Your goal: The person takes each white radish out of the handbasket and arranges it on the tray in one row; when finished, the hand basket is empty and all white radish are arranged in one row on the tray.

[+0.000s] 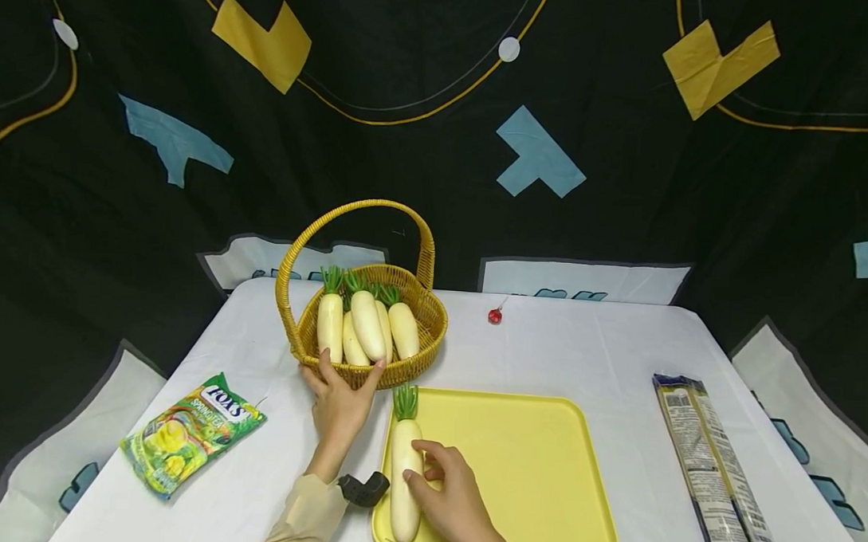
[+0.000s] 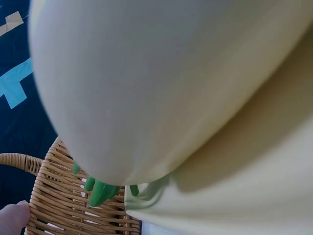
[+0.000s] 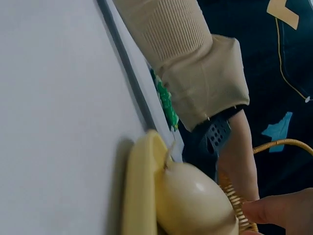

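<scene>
A white radish [image 1: 406, 481] with a short green top lies lengthwise along the left side of a yellow tray [image 1: 527, 474]. My right hand [image 1: 455, 491] is at its right side, thumb and index fingertips apart and overlapping the radish's edge. Up and to the left, my left hand [image 1: 343, 407] touches the near rim of a wicker basket [image 1: 432, 311], its fingers spread against the weave. Several more white radishes [image 1: 366, 324] fill the basket, green tops toward the back. In the left wrist view, a large pale sleeve [image 2: 146, 88] hides most of the work.
A green candy bag [image 1: 193, 436] lies on the white table at left. Along the right side is a long printed packet [image 1: 714, 472]. Near the back edge sits a small red object [image 1: 495, 315]. The basket's tall handle [image 1: 379, 203] arches above the radishes.
</scene>
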`<state>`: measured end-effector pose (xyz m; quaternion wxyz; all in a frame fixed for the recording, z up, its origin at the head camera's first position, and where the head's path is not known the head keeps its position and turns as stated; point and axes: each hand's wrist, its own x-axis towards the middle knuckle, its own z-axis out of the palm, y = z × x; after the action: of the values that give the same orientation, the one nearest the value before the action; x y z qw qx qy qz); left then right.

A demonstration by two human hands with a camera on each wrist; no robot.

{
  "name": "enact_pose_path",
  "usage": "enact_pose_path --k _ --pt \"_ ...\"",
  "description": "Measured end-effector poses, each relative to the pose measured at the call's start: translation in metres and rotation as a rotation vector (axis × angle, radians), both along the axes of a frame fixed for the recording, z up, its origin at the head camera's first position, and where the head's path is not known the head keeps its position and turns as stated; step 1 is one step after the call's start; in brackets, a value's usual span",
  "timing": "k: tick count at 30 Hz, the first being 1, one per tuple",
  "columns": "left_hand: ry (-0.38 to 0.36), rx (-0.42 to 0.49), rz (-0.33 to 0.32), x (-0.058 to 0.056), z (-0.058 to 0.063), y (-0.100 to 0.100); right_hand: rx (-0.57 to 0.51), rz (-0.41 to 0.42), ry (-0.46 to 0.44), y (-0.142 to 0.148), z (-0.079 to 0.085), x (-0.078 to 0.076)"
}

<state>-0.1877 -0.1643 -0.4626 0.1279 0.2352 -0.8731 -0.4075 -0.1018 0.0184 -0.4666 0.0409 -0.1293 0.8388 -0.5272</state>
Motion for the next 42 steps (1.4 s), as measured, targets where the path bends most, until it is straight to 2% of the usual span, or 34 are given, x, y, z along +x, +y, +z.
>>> enact_pose_path --k 7,16,23,26,32,36,42 --pt "0.005 0.023 -0.005 0.0 -0.001 0.001 0.003 -0.029 0.074 0.005 0.018 -0.024" --pt "0.004 0.002 -0.005 -0.001 0.0 -0.001 -0.044 -0.113 0.204 -0.005 0.048 -0.069" --pt "-0.012 -0.007 0.0 0.001 0.001 -0.003 0.004 -0.034 0.304 -0.033 0.073 -0.104" --pt "-0.013 -0.013 -0.001 0.0 0.0 -0.001 0.036 -0.012 0.291 -0.045 0.08 -0.119" --pt "0.007 -0.018 0.014 0.001 -0.002 -0.003 0.153 0.029 0.199 -0.071 0.084 -0.148" --pt "0.003 -0.024 0.018 0.002 -0.002 -0.003 0.236 0.054 0.15 -0.081 0.076 -0.163" --pt "0.018 -0.034 0.017 0.002 -0.004 -0.001 0.262 0.072 0.081 -0.087 0.06 -0.176"
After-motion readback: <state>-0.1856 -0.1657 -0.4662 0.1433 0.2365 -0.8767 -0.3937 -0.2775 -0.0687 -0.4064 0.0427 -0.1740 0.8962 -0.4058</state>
